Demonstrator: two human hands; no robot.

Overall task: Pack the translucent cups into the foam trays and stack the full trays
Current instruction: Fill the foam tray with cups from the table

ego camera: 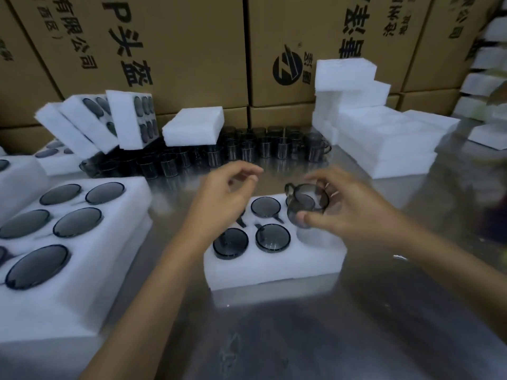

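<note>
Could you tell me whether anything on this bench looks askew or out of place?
Yes: at the back left, several filled foam trays lean tilted against one another rather than stacked flat, so they could slide.

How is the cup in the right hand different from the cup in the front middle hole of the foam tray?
The held cup is above the foam tray, gripped by the right hand; the seated cup sits down in its hole. The held cup is tilted, its wall and handle showing; the seated cup is upright and shows mainly its round rim. Both are smoky, translucent grey.
</note>
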